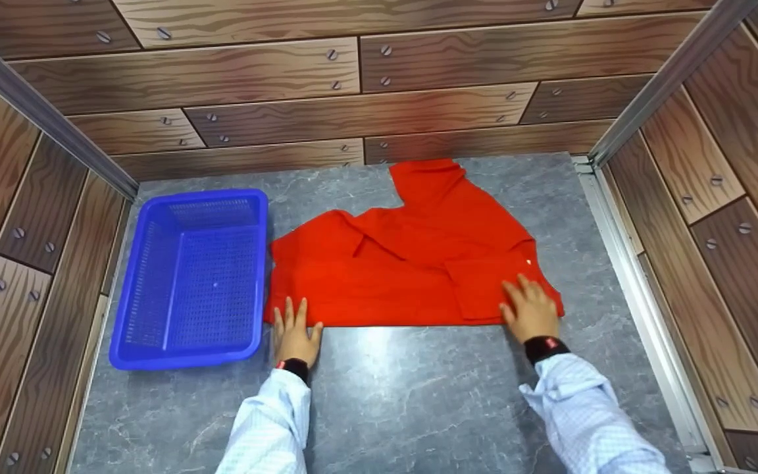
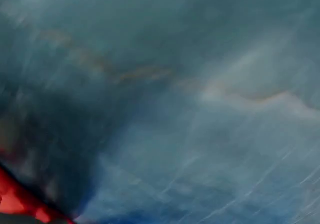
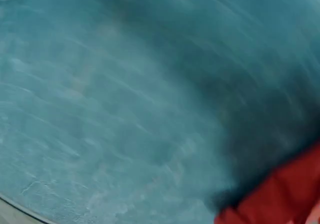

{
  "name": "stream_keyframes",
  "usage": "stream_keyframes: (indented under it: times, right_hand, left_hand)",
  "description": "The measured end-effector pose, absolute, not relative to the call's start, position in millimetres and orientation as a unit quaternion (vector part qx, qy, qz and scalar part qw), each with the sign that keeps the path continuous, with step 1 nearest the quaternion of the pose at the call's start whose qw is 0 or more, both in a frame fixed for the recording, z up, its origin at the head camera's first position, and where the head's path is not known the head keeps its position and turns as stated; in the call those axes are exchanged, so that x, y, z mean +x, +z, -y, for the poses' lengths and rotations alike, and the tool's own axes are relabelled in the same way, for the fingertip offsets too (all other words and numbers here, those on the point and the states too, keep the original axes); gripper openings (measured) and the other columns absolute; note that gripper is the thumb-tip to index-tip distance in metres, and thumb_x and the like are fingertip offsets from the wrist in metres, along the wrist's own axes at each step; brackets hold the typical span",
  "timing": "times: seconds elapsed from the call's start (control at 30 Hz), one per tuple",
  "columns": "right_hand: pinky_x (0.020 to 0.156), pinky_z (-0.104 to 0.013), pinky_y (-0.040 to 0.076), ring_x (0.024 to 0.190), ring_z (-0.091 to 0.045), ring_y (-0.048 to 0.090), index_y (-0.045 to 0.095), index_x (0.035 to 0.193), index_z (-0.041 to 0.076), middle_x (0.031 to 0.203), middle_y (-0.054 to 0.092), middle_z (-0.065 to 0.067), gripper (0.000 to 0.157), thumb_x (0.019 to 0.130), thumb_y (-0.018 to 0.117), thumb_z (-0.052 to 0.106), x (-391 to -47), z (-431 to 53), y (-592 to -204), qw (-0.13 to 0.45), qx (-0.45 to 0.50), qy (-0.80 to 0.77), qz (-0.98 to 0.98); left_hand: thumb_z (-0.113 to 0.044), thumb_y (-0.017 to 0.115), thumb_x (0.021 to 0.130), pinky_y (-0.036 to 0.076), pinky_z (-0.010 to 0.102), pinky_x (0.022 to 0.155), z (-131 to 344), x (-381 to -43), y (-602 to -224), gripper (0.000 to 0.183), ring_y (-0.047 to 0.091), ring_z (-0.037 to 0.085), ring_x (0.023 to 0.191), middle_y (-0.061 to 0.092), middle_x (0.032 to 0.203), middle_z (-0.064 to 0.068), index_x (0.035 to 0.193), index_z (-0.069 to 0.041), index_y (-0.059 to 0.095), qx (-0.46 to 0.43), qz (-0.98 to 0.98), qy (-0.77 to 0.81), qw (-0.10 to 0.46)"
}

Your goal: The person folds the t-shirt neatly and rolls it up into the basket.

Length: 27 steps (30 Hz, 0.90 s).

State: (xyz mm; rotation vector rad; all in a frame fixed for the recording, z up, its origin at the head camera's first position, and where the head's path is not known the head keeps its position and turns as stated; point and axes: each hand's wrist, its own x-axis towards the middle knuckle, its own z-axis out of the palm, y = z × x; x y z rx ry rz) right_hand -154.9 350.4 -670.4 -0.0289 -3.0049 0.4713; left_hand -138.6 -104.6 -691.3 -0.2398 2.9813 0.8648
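A red shirt (image 1: 379, 289) lies partly folded on the grey marbled surface, its near edge straight and its far side uneven. One piece of it sticks out toward the back wall, and a folded-over flap shows at its right. My left hand (image 1: 296, 341) rests at the near left corner with fingers spread over the cloth. Over the near right end, the fingers of my right hand (image 1: 531, 312) lie spread on the fabric. Only a corner of the shirt shows in the left wrist view (image 2: 22, 201) and in the right wrist view (image 3: 280, 196).
Just left of the shirt stands a blue plastic basket (image 1: 264, 276) with nothing in it. Wood-patterned panels (image 1: 274, 72) wall the back and both sides. A metal rail (image 1: 642, 296) runs along the right edge of the grey surface (image 1: 405, 408).
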Motion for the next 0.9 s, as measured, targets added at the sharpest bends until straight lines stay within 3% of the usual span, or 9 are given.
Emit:
stream_keyframes:
  times: [0.27, 0.47, 0.9]
  right_hand:
    - [0.104, -0.06, 0.02, 0.133, -0.046, 0.022, 0.038, 0.14, 0.02, 0.148, 0.027, -0.018, 0.052, 0.091, 0.052, 0.03, -137, -346, -686, -0.038, -0.014, 0.161, 0.986]
    - [0.105, -0.06, 0.016, 0.133, -0.048, 0.019, 0.036, 0.141, 0.021, 0.149, 0.024, -0.018, 0.052, 0.092, 0.051, 0.03, -120, -351, -690, -0.038, -0.009, 0.172, 0.984]
    - [0.106, -0.059, 0.014, 0.134, -0.049, 0.017, 0.037, 0.141, 0.023, 0.149, 0.025, -0.018, 0.052, 0.092, 0.052, 0.03, -81, -353, -695, -0.024, -0.01, 0.181, 0.983]
  left_hand:
    - [-0.042, 0.05, 0.09, 0.007, 0.056, 0.11, 103, -123, -688, 0.064, 0.0, 0.036, 0.14, 0.005, 0.155, 0.009, 0.146, -0.025, 0.023, -0.082, -0.969, 0.215, 0.092]
    - [-0.043, 0.049, 0.091, 0.008, 0.062, 0.106, 103, -106, -690, 0.062, 0.004, 0.035, 0.141, 0.01, 0.155, 0.006, 0.145, -0.028, 0.026, -0.086, -0.973, 0.199, 0.075]
    - [-0.049, 0.045, 0.091, 0.0, 0.068, 0.102, 103, -68, -697, 0.06, 0.007, 0.033, 0.141, 0.014, 0.154, 0.004, 0.144, -0.03, 0.028, -0.086, -0.979, 0.177, 0.055]
